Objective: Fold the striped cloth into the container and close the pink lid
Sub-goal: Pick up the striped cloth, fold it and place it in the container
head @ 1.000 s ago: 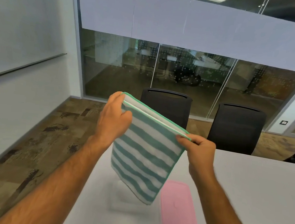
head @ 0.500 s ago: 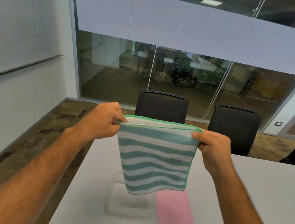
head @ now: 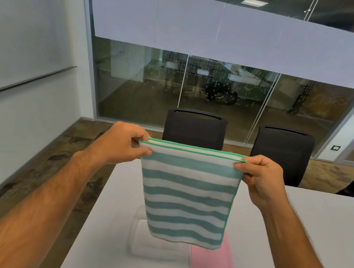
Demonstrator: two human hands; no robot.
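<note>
levelled now, striped cloth point(head: 188, 192) hangs between left hand point(head: 119, 144) and right hand point(head: 259, 176); both pinch corners

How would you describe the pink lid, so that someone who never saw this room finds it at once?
Start at the white table nearest the camera, where two hands hold up a striped cloth. Look just below the cloth's lower right corner: the pink lid lies flat there, right of the clear container. It is the only pink thing on the table.

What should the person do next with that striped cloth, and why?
Probably bring the two top corners together to fold it narrower: the cloth hangs doubled from the left hand and right hand, looking wider than the clear container below.
</note>
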